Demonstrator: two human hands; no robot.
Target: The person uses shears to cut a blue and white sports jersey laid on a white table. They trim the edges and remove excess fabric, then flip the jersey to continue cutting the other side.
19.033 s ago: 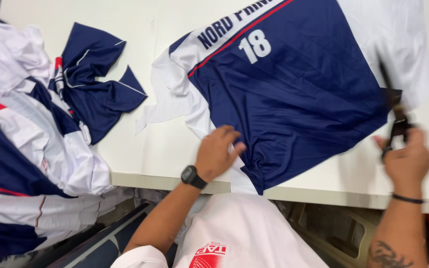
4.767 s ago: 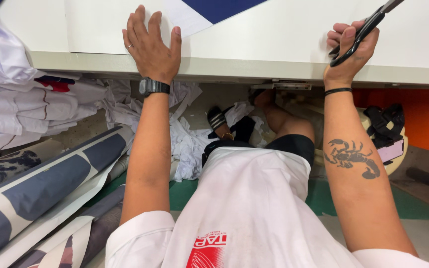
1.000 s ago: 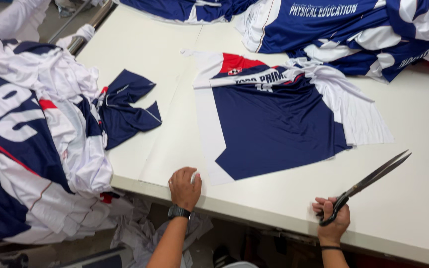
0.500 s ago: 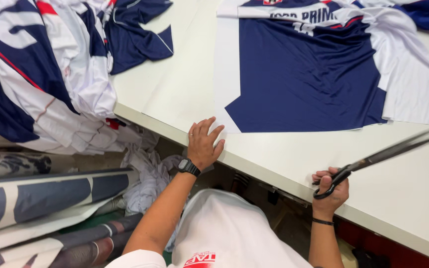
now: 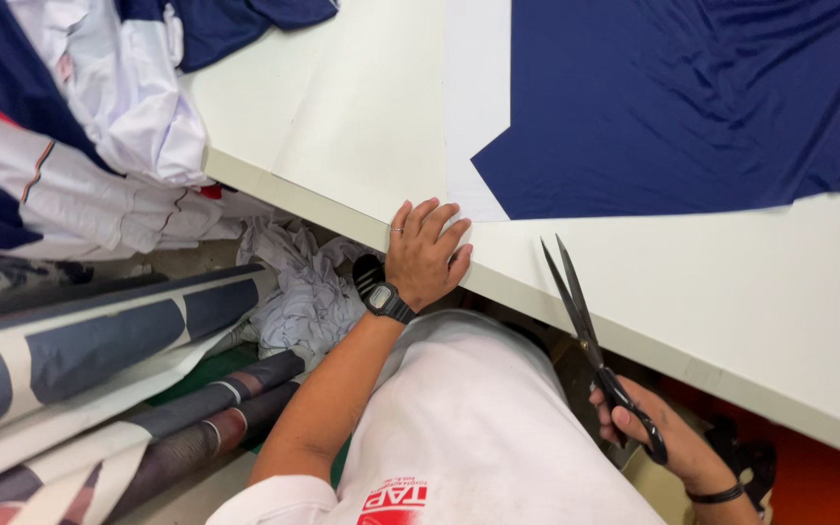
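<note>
The left hand (image 5: 425, 255) lies flat and open on the near edge of the white table (image 5: 731, 292), fingers spread slightly and pointing toward the cloth, with a ring on one finger and a black wristwatch (image 5: 382, 295) on the wrist. It holds nothing. Just beyond its fingertips on the table lies the navy and white cut cloth (image 5: 673, 107), spread flat, its white strip ending close to the fingers without clearly touching them.

The right hand (image 5: 653, 437) is below the table edge, closed around the black handles of a pair of scissors (image 5: 590, 335). The blades are almost shut and point up across the table edge, toward the cloth but apart from it.

At the far left end of the table, a heap of navy and white garments (image 5: 80, 126) hangs over the edge. Under the table, beside the left forearm, sit crumpled white scraps (image 5: 303, 292) and rolls of fabric (image 5: 99, 360).
</note>
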